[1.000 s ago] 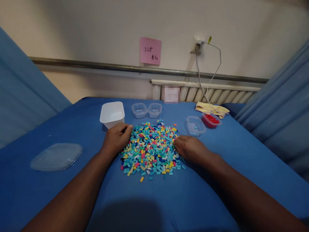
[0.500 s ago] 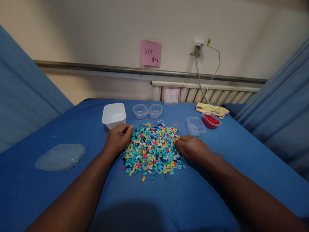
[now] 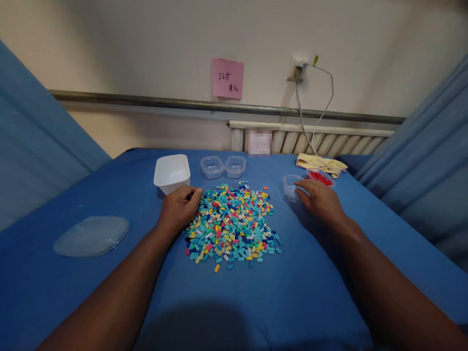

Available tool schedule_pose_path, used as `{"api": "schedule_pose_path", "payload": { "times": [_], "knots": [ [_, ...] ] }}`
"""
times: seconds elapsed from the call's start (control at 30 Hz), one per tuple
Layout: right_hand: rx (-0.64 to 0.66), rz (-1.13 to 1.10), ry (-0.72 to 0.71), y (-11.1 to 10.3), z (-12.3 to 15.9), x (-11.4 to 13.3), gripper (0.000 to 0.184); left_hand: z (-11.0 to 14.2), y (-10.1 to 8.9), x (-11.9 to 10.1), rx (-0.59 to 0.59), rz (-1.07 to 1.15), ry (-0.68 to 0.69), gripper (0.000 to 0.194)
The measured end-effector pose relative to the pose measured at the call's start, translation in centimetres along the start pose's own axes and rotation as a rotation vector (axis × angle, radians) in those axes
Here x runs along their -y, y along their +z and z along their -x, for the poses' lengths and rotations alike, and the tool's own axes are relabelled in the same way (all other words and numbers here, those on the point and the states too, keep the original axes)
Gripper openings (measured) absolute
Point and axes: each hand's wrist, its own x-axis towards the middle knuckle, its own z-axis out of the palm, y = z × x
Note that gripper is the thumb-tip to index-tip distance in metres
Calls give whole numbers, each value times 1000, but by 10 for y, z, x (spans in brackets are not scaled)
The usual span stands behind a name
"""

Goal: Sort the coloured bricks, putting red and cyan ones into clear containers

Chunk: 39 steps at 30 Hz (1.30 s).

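Right hand [image 3: 321, 197] has moved from the brick pile [image 3: 230, 226] to a clear tub [image 3: 288, 187] beside the red-brick tub [image 3: 332, 184]; I can't tell if its fingers [image 3: 303, 183] or the left hand [image 3: 181, 205] hold anything.

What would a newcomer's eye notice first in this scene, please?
Probably the heap of many-coloured bricks in the middle of the blue cloth, with the left hand at its left edge. Next, the bright red pieces on the right, partly hidden behind the right hand, would draw attention. Above, the pink note stands out against the pale wall.
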Motion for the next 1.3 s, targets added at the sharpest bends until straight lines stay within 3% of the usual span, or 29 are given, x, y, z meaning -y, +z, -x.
{"api": "schedule_pose_path", "payload": {
  "times": [0.13, 0.2, 0.27, 0.4, 0.47, 0.53, 0.7, 0.87, 1.3],
  "knots": [
    [-53, -59, 206, 10, 8, -4, 50, 2, -2, -4, 1, -9, 23, 35],
    [-5, -96, 336, 16, 10, -2, 59, 3, -2, -6, 9, -18, 59, 36],
    [48, -145, 374, 22, 10, 2, 59, 4, -2, -8, 28, -27, 92, 36],
    [14, -188, 276, 21, 5, 13, 52, 5, -1, -12, 56, -37, 105, 37],
    [-75, -179, 182, 11, 5, 21, 46, 6, -2, -16, 57, -35, 110, 37],
    [-81, -223, 67, -2, 6, 33, 35, 7, -3, -19, 68, -36, 130, 36],
    [370, -483, -231, -24, 19, 67, 21, 7, -3, -19, 87, -44, 160, 36],
    [636, -558, -271, -26, 27, 77, 15, 6, -1, -13, 73, -29, 135, 35],
    [651, -361, -405, -24, 29, 91, 19, 7, 1, -12, 85, -32, 125, 36]
  ]
}}
